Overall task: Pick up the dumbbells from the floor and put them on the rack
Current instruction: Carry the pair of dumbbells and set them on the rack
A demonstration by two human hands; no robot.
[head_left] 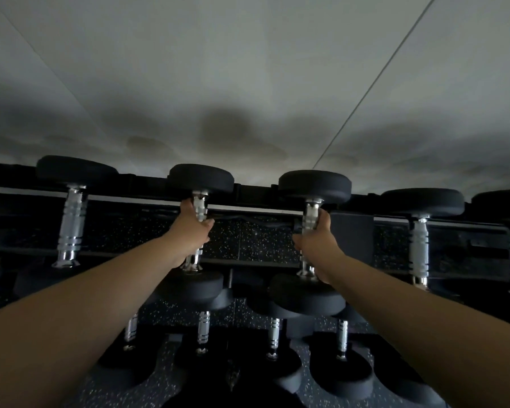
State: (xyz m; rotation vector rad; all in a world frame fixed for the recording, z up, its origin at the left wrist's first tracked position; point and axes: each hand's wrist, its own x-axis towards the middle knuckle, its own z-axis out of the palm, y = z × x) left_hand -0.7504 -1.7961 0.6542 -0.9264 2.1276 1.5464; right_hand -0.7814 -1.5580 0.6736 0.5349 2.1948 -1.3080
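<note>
Here we see both arms stretched out toward the top tier of the rack (pixel 147 198). Our left hand (pixel 190 231) is wrapped tight around the chrome handle of the left dumbbell (pixel 200 179), and our right hand (pixel 318 240) is closed the same way around the handle of the right dumbbell (pixel 314 187). Both dumbbells lie across the rack's top rails, far heads at the back rail beside the pale wall (pixel 248 69); whether their weight rests fully on the rails we cannot tell. More dumbbells sit on this tier to either side, one at the far left (pixel 71 222) and one to the right (pixel 420 245). Smaller ones (pixel 202 328) lie on the lower tier, above the speckled floor (pixel 189 313).
</note>
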